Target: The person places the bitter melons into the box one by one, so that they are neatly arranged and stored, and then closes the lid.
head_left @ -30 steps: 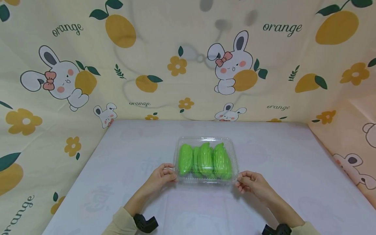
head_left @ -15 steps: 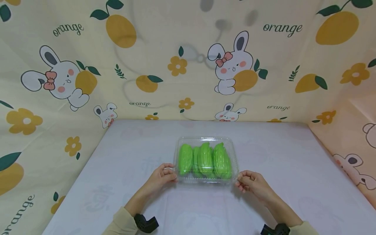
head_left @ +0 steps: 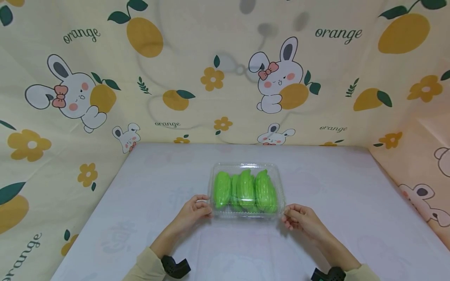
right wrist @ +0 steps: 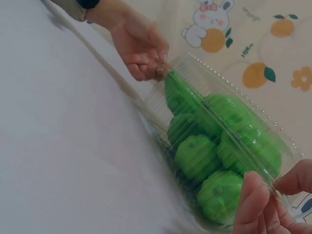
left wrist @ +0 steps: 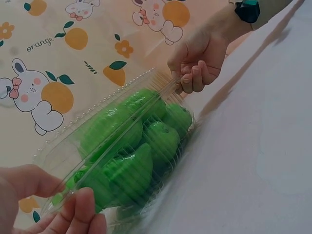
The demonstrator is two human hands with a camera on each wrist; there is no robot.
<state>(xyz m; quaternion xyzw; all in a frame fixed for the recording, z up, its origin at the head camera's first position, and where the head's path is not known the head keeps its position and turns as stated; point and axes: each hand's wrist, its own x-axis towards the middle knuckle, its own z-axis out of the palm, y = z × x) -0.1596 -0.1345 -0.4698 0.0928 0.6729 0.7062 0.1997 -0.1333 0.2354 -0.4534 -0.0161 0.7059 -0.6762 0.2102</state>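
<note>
A clear plastic clamshell box [head_left: 247,214] with its lid down stands on the table in the head view. Inside lie several green, ridged, gourd-like vegetables [head_left: 245,191]; their exact kind is uncertain. At the box's near left corner, my left hand [head_left: 192,210] pinches the rim between thumb and fingers. My right hand [head_left: 302,218] pinches the rim at the near right corner likewise. Both wrist views show thumb and fingertips on the rim where lid and base meet, with green vegetables [left wrist: 129,168] visible through the clear wall.
A white cloth [head_left: 168,171] covers the table under the box. Behind and at both sides hangs a cream curtain [head_left: 197,47] printed with rabbits and oranges. Black wrist devices [head_left: 175,267] sit on both forearms.
</note>
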